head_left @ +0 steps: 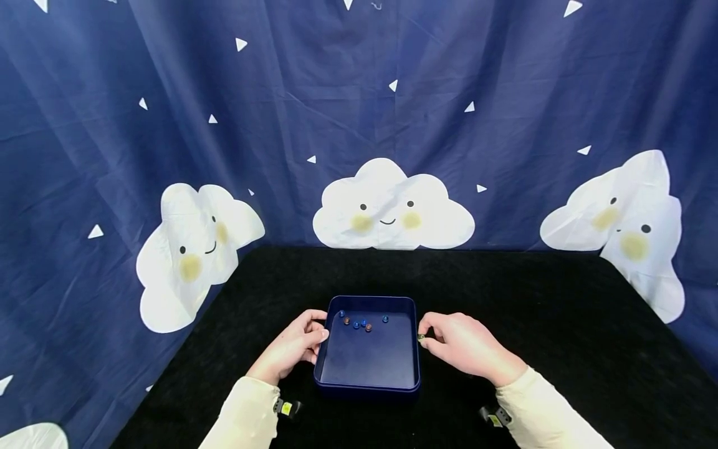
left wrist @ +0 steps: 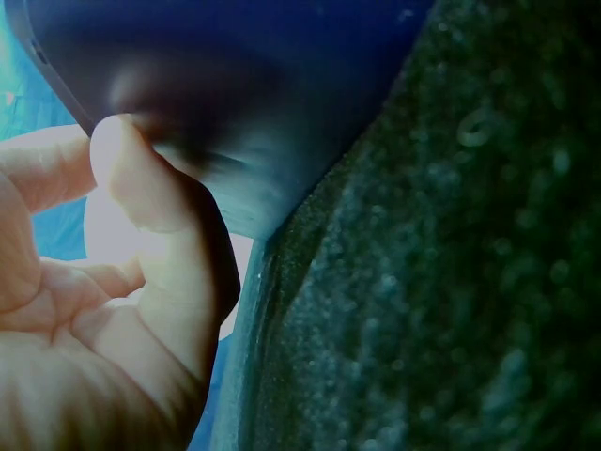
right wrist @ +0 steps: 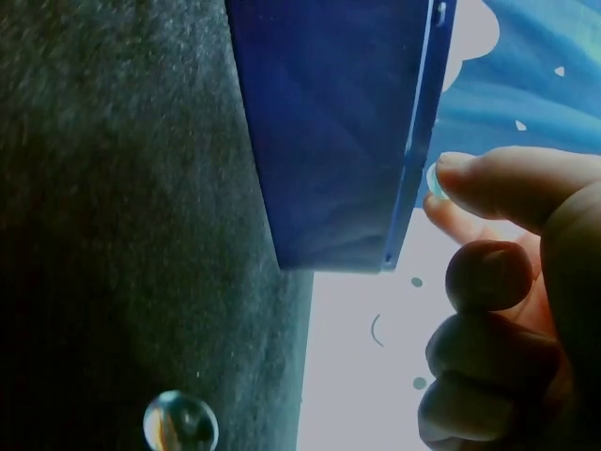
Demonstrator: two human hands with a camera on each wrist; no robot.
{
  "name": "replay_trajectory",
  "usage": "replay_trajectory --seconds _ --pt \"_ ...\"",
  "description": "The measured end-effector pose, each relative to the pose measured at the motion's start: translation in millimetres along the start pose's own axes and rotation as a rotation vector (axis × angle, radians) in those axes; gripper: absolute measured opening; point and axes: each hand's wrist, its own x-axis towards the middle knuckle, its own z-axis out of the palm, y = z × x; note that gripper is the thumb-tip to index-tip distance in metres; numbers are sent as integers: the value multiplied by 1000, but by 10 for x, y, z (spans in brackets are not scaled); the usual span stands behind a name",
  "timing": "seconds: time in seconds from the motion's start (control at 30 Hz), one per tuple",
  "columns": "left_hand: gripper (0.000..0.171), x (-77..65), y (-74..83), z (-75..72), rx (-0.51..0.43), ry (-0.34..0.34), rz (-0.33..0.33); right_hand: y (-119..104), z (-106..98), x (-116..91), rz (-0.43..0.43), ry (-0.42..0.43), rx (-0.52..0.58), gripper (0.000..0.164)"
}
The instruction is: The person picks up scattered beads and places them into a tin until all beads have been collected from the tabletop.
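A shallow dark blue square box (head_left: 370,355) sits on the black cloth, with several small blue and brown marbles (head_left: 356,325) in its far part. My left hand (head_left: 291,346) holds the box by its left side; the left wrist view has the thumb (left wrist: 146,183) against the outer wall, while the fingertips are partly hidden. Between right thumb and index finger, my right hand (head_left: 465,346) pinches a small greenish glass marble (head_left: 421,337) beside the box's right rim. The right wrist view shows that marble (right wrist: 435,180) mostly covered by the fingers.
Another clear marble (right wrist: 180,423) with an orange swirl lies on the black cloth (right wrist: 113,235) outside the box. Behind the table hangs a dark blue curtain (head_left: 359,93) printed with white clouds and triangles.
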Motion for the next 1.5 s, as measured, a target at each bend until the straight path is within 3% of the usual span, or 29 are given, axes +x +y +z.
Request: replay_trajectory --seconds 0.63,1.0,1.5 --pt "49 -7 9 12 -11 -1 3 -40 85 58 14 -5 -27 15" --pt "49 -6 5 6 -12 -2 7 46 -28 -59 45 -22 -20 15" --pt "49 10 -3 -12 -10 -10 2 341 -190 -434 155 -239 -22 16"
